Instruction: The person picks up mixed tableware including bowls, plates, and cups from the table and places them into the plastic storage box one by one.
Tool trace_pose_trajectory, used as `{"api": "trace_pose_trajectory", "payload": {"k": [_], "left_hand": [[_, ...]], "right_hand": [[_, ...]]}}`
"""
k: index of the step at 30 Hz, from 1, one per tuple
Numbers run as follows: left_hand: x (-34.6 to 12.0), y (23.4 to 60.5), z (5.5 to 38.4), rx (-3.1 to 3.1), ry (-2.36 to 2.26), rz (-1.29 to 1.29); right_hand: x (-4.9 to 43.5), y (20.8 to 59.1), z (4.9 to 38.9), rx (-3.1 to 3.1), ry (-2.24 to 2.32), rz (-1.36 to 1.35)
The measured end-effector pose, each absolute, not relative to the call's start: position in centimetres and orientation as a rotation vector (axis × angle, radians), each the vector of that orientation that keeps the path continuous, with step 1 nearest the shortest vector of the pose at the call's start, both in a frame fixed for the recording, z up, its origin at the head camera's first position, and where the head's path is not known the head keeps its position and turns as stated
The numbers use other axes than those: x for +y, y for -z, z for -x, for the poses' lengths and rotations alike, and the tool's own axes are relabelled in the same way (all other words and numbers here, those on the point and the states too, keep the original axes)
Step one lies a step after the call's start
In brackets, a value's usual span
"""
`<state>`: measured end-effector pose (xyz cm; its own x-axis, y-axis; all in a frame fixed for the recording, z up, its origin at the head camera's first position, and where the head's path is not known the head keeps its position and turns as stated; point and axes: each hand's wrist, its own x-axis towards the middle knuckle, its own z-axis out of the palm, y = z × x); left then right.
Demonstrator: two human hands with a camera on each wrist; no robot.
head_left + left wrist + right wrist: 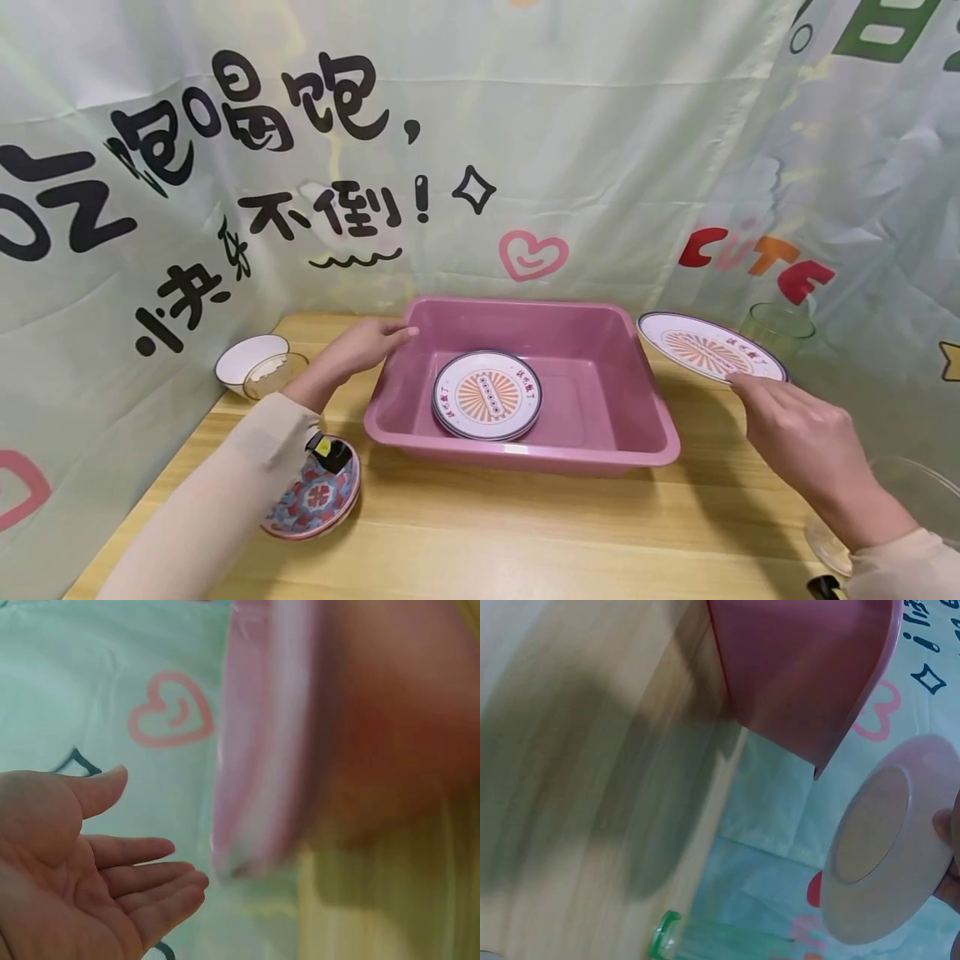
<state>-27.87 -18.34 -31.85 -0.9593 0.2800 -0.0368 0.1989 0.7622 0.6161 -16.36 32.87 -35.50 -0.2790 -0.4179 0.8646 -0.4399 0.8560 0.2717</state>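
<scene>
My right hand [802, 433] pinches the near edge of a white plate [708, 346] with a dark rim and an orange sunburst print. The plate is raised and tilted, right of a pink plastic basin [521, 452]. Its plain underside and foot ring show in the right wrist view, where only fingertips are visible at the edge. Inside the basin, toward its left, lies a stack of matching plates [487, 396]. My left hand [356, 346] is by the basin's left rim. In the left wrist view its fingers are loosely extended and hold nothing.
Patterned dishes [318, 500] sit partly under my left forearm. A white bowl [243, 354] and an amber glass bowl [276, 377] stand at the back left. Right of the basin are a green glass [783, 325] and clear glassware [828, 546]. Printed curtains [600, 167] enclose the table.
</scene>
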Motion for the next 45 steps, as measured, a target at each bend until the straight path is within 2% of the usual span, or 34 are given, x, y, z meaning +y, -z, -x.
{"api": "trace_pose_trajectory", "payload": {"k": [13,22,28,45], "left_hand": [[-12.7,30.3,27.8,2.351,-1.476,-0.406],[-9.2,30.4,28.0,2.219,-1.473,-0.405],[-7.7,31.7,28.0,2.215,-1.418,-0.407],[-4.4,33.7,28.2,1.896,-1.638,-0.159]], "right_hand": [[30.0,33.3,18.2,-1.813,-0.052,-0.933],[28.6,31.2,18.7,-1.921,-0.043,-1.181],[27.2,30.1,19.1,-1.930,-0.066,-1.327],[25.5,28.9,19.2,-1.865,-0.012,-1.476]]}}
